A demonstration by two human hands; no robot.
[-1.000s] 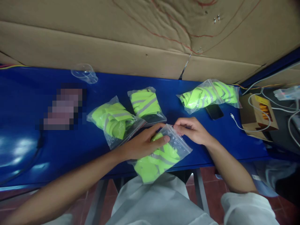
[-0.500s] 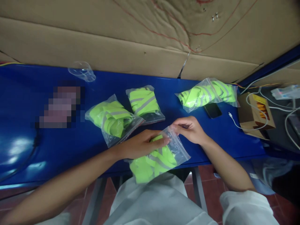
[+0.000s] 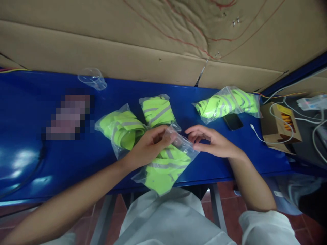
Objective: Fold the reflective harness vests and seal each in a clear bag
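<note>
A clear zip bag (image 3: 168,163) holds folded neon-yellow fabric with grey reflective stripes, and it lies over the table's front edge. My left hand (image 3: 150,144) pinches the upper left corner of its opening between thumb and fingers. Beside the upper right end of the zip strip, my right hand (image 3: 211,139) has thumb and fingers apart; the thumb tip is at the bag's edge, and I cannot tell if it touches. Just behind my left hand lie two similar filled bags, a left bag (image 3: 122,126) and a middle bag (image 3: 158,110).
Another long filled bag (image 3: 227,103) lies at the back right, by a black phone (image 3: 233,121). A cardboard box (image 3: 278,126) and a white cable (image 3: 260,136) are farther right. A clear plastic piece (image 3: 92,79) sits against the cardboard wall (image 3: 114,54) on the blue table (image 3: 76,163).
My right hand has let go of the bag's top edge and opened. My left hand has shifted up to the bag's corner, and the bag has turned slightly.
</note>
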